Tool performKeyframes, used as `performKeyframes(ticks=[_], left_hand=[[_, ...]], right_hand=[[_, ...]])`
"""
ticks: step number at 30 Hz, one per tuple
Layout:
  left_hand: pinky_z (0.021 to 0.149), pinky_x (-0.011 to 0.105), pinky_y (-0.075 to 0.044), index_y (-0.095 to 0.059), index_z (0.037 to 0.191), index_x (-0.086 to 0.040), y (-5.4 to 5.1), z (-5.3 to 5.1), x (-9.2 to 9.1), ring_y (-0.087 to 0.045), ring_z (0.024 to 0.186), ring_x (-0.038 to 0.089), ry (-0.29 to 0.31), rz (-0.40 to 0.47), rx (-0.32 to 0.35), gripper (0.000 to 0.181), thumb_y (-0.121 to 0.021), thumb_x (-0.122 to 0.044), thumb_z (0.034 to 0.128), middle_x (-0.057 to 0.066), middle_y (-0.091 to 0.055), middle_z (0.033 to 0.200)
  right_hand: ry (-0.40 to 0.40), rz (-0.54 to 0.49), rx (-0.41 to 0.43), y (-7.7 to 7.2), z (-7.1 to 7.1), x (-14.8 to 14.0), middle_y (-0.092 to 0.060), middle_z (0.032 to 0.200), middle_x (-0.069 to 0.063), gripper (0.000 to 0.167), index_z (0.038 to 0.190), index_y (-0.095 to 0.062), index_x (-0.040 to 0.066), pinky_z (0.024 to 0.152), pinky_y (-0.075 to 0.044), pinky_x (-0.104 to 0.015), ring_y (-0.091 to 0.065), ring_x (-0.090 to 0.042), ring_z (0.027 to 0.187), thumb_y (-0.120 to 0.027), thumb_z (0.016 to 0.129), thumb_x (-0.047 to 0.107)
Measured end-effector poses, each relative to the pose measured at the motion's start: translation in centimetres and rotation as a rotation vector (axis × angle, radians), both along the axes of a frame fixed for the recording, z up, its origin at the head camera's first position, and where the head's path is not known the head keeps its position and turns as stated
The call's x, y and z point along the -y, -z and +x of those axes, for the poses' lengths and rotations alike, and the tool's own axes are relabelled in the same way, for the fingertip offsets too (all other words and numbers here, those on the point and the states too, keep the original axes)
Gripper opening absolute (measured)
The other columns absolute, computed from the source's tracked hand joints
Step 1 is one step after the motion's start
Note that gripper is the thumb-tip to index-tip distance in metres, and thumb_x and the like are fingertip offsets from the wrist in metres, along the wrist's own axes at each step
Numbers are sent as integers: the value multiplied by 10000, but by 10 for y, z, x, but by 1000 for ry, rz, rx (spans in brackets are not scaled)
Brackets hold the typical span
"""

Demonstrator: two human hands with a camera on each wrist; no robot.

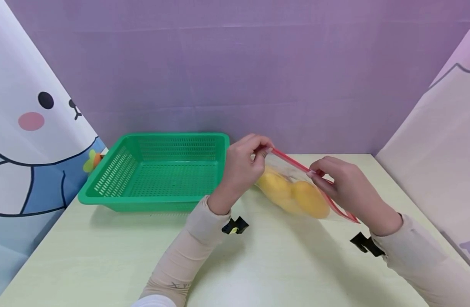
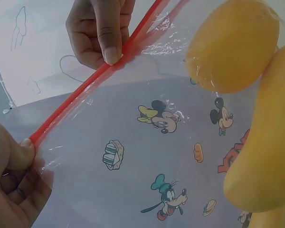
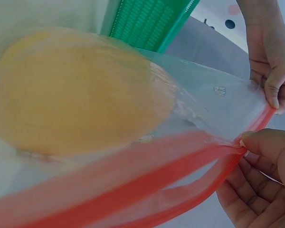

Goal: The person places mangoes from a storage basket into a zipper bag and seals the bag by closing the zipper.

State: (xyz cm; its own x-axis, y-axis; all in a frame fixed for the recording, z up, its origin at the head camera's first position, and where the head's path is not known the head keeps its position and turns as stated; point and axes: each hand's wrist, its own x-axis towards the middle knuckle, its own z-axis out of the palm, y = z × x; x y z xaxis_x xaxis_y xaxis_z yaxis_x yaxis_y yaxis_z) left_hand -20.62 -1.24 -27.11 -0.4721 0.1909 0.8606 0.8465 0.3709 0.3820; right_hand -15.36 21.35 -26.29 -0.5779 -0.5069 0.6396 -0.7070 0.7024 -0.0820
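Observation:
A clear zip bag [image 1: 286, 168] with a red strip along its mouth hangs tilted above the table, its left end higher. Several smooth yellow fruits [image 1: 310, 200], mango-like in shape, lie inside it. My left hand [image 1: 244, 160] pinches the upper left end of the red strip [image 2: 78, 92] between thumb and fingers. Partway along the same strip, my right hand [image 1: 344, 185] pinches the small zip slider [image 3: 243, 145]. Between the hands the strip looks closed; beyond the right hand its two red edges stand apart, as the right wrist view shows.
A green plastic basket [image 1: 154, 199] with slotted walls stands on the left of the pale table [image 1: 281, 264]. Behind it, at its left, is a small orange and green object [image 1: 92, 161]. A purple cloth backdrop [image 1: 235, 72] and printed side panels enclose the table.

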Motion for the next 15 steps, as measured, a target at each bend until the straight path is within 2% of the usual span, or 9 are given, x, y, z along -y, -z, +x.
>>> performKeyframes(ticks=[8, 15], left_hand=[[620, 166, -465, -674, 809, -25, 0, 1, 0, -568, 690, 130, -4, 0, 1, 126, -598, 69, 843, 63, -655, 795], [598, 178, -454, -672, 791, -30, 0, -1, -1, -564, 677, 121, -4, 18, -16, 149, -588, 86, 834, 55, -647, 766]], right_hand=[[9, -9, 11, 3, 2, -5, -630, 781, 65, 255, 834, -641, 110, 617, -417, -148, -566, -75, 671, -736, 688, -76], [26, -11, -11, 7, 3, -9, -637, 785, 58, 252, 833, -647, 106, 606, -425, -157, -570, -80, 668, -750, 688, -72]])
